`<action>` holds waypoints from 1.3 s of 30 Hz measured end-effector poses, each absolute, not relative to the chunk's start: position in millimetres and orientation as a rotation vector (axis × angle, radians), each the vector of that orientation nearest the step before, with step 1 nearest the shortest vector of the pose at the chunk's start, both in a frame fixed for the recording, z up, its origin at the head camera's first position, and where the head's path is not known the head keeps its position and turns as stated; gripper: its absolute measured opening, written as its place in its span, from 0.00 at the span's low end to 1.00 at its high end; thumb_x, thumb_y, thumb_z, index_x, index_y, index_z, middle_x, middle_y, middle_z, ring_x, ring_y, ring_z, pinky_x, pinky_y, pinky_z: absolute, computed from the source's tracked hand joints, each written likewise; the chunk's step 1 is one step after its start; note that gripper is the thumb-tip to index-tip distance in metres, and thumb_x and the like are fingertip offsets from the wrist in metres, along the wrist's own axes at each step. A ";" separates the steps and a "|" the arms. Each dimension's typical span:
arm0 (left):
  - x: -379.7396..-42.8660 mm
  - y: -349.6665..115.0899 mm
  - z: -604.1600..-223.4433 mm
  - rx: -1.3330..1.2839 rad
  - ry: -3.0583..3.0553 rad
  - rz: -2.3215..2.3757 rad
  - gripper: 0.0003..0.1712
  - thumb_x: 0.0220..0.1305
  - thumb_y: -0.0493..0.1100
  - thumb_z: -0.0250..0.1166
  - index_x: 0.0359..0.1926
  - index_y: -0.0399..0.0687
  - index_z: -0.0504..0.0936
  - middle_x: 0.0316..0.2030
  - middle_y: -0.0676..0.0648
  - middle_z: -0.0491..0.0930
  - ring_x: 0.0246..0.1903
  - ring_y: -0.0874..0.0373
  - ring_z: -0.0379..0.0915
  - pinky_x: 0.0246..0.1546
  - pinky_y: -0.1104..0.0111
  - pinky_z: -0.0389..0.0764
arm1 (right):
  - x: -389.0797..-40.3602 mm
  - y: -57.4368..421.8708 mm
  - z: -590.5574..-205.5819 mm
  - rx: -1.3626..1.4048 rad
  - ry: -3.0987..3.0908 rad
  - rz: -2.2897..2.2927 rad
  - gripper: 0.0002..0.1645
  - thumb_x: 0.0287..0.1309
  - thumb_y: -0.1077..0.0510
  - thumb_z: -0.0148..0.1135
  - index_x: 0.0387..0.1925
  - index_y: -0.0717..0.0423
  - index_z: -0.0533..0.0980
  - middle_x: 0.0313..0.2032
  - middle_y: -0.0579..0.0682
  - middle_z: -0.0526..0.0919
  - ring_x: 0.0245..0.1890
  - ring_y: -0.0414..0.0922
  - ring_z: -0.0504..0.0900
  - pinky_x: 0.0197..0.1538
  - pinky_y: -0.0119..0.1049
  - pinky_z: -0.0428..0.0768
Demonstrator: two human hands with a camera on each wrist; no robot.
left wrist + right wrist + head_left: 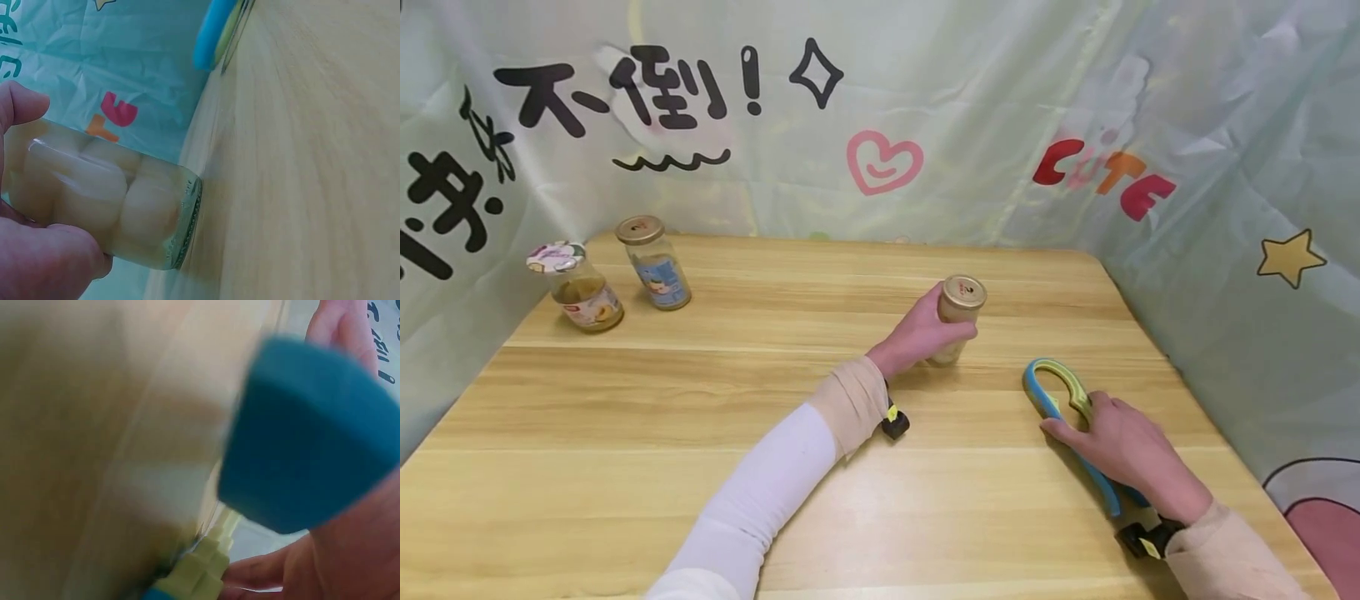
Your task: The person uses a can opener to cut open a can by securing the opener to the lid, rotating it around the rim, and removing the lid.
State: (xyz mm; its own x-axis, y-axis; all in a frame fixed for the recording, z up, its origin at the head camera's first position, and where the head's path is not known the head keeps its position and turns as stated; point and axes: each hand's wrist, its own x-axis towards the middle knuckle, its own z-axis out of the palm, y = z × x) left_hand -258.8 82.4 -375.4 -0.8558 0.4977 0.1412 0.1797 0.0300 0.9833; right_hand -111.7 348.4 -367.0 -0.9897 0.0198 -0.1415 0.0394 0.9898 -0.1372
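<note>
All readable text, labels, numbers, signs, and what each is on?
"不倒!": backdrop cloth, upper left.
"CUTE": backdrop cloth, right side.
Other characters on the cloth: cut off, skewed or blurred, unreadable.
Labels on the patterned-lid jar and blue-label jar: too small to read.
Gold lids on the latter and the jar in the left hand: marks too small.

Cream-filled jar (962, 311), three o'clock: I see a gold lid.
Curved tool (1043, 398), four o'clock: blue outside, yellow-green inside.
Blue-label jar (661, 268), nine o'clock: gold lid again.
Leftmost jar (586, 302), nine o'clock: my feed shows a white lid, mottled pink-purple.
Tabletop (700, 400): light-brown wood grain.
Backdrop (970, 75): pale green, black lettering (674, 122) at eleven, pink heart (882, 172) at twelve.
</note>
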 end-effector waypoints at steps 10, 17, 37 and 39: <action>-259.9 82.4 -377.2 0.721 2.063 1.917 0.37 0.54 0.45 0.69 0.63 0.56 0.64 0.50 0.52 0.74 0.48 0.57 0.73 0.49 0.62 0.75 | -124.1 343.0 -342.3 0.041 3.182 -0.318 0.48 0.55 0.25 0.53 0.38 0.71 0.69 0.36 0.67 0.70 0.27 0.53 0.70 0.21 0.39 0.67; -259.8 82.0 -377.4 0.737 2.059 1.920 0.36 0.54 0.44 0.69 0.63 0.55 0.64 0.50 0.52 0.74 0.47 0.56 0.73 0.48 0.62 0.75 | -139.0 325.4 -327.1 -0.005 3.338 -0.479 0.43 0.55 0.31 0.58 0.46 0.69 0.69 0.41 0.65 0.66 0.35 0.56 0.66 0.28 0.45 0.67; -260.0 80.9 -377.2 0.761 2.076 1.923 0.34 0.54 0.44 0.69 0.61 0.53 0.65 0.48 0.51 0.75 0.46 0.58 0.74 0.48 0.66 0.76 | -192.8 271.9 -270.1 -0.365 3.403 -0.604 0.38 0.65 0.33 0.48 0.52 0.65 0.69 0.29 0.57 0.73 0.27 0.55 0.73 0.30 0.48 0.69; -259.6 83.2 -377.7 0.778 2.074 1.921 0.34 0.54 0.43 0.69 0.61 0.52 0.65 0.48 0.51 0.75 0.46 0.58 0.74 0.48 0.66 0.76 | -193.5 272.5 -268.1 -0.419 3.412 -0.552 0.38 0.65 0.33 0.49 0.52 0.65 0.70 0.28 0.56 0.73 0.27 0.54 0.73 0.30 0.48 0.69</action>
